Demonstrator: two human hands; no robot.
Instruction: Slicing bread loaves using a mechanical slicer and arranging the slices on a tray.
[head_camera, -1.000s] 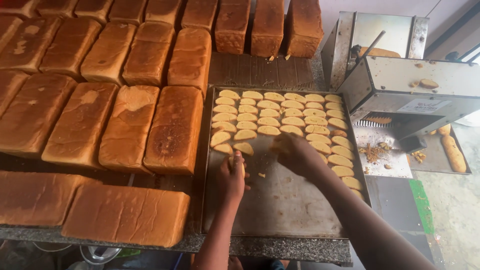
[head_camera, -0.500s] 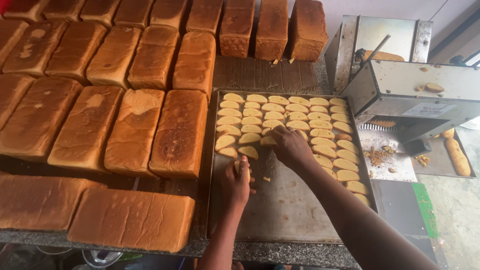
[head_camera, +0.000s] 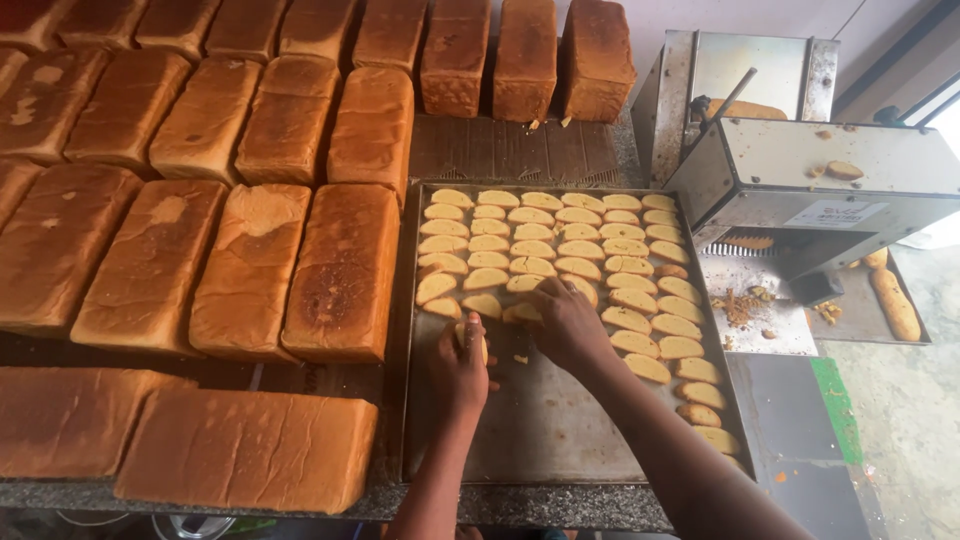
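Observation:
A metal baking tray (head_camera: 545, 430) lies on the counter, its far half and right side covered with several rows of pale bread slices (head_camera: 545, 225). My left hand (head_camera: 460, 370) is over the tray's bare middle, fingers closed around a slice or a small stack of slices (head_camera: 472, 333). My right hand (head_camera: 570, 325) reaches across to the end of the nearest row, fingertips pressing on a slice (head_camera: 523, 312). Whether it grips that slice is hidden by the hand.
Many browned bread loaves (head_camera: 340, 270) fill the counter to the left and stand along the back. A metal slicing machine (head_camera: 810, 190) with crumbs and a long roll (head_camera: 893, 303) stands at the right. The counter's stone edge (head_camera: 560, 510) runs along the bottom.
Both hands stayed near the end of the closest row; the right hand shifted slightly left onto a slice, and the left hand holds slices just below it.

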